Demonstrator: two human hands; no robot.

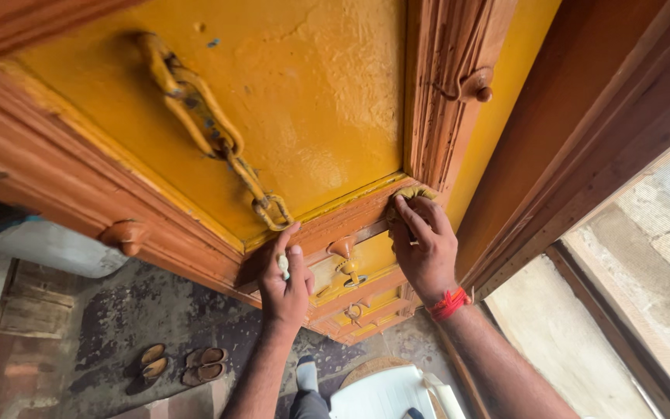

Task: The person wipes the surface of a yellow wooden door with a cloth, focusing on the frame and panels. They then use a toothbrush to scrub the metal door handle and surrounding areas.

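Both hands up at the top of a big yellow door.

The yellow door (304,93) fills the view, its chain latch (211,132) hanging loose, not hooked. The right hand (426,247) has fingers closed around a small metal fitting (415,191) at the panel's corner; the left hand (284,279) pinches a small pale object (283,265) against the brown rail. Fitting looks seated, not yet finished.

One head-worn camera, close up, looks steeply down a yellow door (296,101); floor (118,326) at six o'clock.
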